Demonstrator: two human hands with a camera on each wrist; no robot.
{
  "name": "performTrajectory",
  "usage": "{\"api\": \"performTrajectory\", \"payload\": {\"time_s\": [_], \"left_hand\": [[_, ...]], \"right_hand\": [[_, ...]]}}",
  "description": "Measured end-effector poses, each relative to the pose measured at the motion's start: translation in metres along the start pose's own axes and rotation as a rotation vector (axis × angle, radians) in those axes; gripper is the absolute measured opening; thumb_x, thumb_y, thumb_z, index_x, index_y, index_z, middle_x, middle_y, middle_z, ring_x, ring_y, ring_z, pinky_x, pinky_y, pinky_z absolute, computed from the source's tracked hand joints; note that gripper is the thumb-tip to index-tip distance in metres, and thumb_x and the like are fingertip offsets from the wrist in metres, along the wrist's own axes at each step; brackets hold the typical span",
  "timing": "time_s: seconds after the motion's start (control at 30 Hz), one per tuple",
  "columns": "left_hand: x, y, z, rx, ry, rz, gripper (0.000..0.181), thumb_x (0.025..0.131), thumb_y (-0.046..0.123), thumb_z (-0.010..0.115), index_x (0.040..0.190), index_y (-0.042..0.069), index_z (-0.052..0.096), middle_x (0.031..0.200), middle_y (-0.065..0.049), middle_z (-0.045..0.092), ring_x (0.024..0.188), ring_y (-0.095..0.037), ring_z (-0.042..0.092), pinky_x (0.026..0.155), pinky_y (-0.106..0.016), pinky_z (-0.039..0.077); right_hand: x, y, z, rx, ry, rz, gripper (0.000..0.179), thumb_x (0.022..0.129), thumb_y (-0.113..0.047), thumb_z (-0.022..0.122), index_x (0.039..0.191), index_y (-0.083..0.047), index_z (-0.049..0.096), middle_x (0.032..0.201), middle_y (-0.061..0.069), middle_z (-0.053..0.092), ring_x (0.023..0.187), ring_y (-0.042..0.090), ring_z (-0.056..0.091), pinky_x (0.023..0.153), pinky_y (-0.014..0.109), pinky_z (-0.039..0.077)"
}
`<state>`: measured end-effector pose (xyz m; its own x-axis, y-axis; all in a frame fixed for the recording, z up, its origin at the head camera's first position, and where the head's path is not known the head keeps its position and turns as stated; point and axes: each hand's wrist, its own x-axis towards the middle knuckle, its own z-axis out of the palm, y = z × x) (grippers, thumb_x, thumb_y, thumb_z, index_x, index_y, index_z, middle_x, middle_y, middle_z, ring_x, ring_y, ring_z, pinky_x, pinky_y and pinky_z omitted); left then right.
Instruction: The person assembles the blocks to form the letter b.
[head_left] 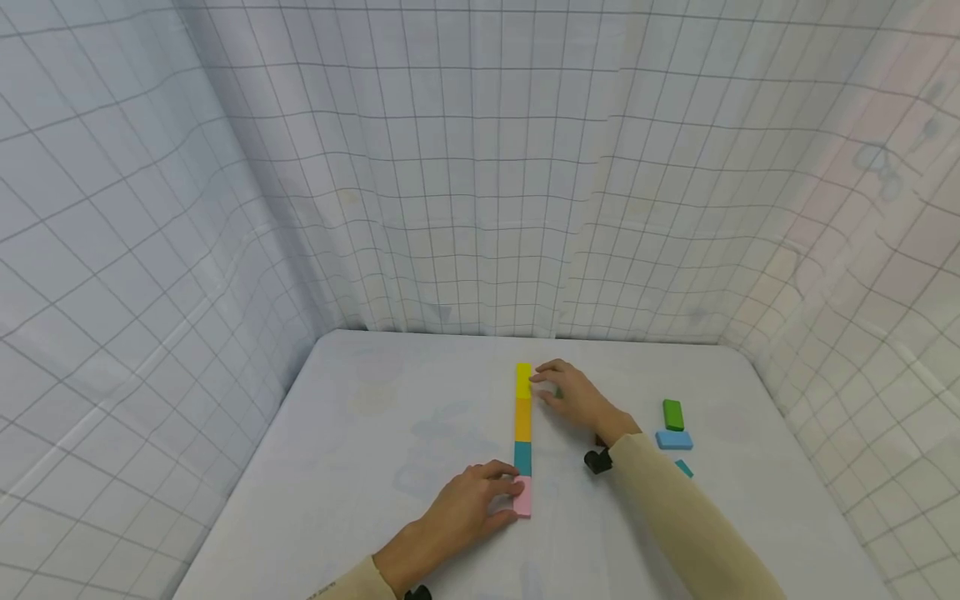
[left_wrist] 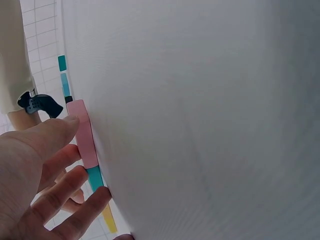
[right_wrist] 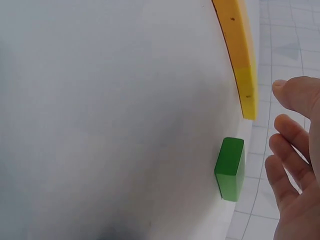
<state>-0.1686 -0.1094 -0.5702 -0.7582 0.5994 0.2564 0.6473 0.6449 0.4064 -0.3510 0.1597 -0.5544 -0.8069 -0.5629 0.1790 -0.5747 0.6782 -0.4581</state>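
Note:
A straight row of blocks runs away from me: a pink block (head_left: 524,503) nearest, then a teal block (head_left: 522,457), an orange block (head_left: 522,419) and a yellow block (head_left: 523,377). My left hand (head_left: 468,505) rests against the left side of the row, thumb and fingertips on the pink block's edge. At the far end, my right hand (head_left: 581,398) hovers on the right, its fingers loosely bent and fingertips close by the yellow block. A green block (right_wrist: 230,169) stands near the yellow end, mostly hidden beneath the right hand in the head view.
Further right on the white table (head_left: 375,433) lie another green block (head_left: 672,415), a light blue block (head_left: 674,440) and a teal piece (head_left: 683,468), partly covered by the right sleeve. A dark brown piece (head_left: 599,440) peeks out beside the right wrist. Grid-patterned curtains (head_left: 480,208) surround the table.

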Motion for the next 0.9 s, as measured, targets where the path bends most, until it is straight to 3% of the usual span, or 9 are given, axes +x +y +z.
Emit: {"api": "performTrajectory", "payload": {"time_s": [0.2,0.53,0.9], "left_hand": [[0.002,0.007,-0.003,-0.011,-0.049,-0.081,0.039,0.102,0.025,0.094,0.140,0.018,0.087,0.147,-0.002,0.079,0.129,-0.025,0.080,0.107,-0.045,0.069],[0.002,0.007,-0.004,-0.001,-0.048,-0.091,0.039,0.101,0.026,0.094,0.139,0.017,0.087,0.147,-0.002,0.079,0.129,-0.025,0.080,0.108,-0.046,0.069],[0.001,0.009,-0.006,-0.018,-0.048,-0.083,0.039,0.101,0.026,0.094,0.138,0.016,0.087,0.147,-0.002,0.079,0.128,-0.026,0.080,0.109,-0.051,0.068]], "right_hand": [[-0.003,0.008,-0.004,-0.025,0.034,0.035,0.036,0.114,-0.016,0.077,0.149,-0.007,0.077,0.161,0.019,0.066,0.152,0.045,0.063,0.131,0.065,0.051],[-0.009,0.022,-0.009,-0.019,0.075,0.095,0.042,0.109,-0.015,0.084,0.149,-0.003,0.077,0.159,0.023,0.068,0.149,0.047,0.063,0.130,0.065,0.051],[-0.014,0.027,-0.011,0.047,0.033,0.224,0.053,0.109,-0.022,0.086,0.157,-0.009,0.072,0.166,0.023,0.060,0.155,0.047,0.059,0.134,0.066,0.047]]}}
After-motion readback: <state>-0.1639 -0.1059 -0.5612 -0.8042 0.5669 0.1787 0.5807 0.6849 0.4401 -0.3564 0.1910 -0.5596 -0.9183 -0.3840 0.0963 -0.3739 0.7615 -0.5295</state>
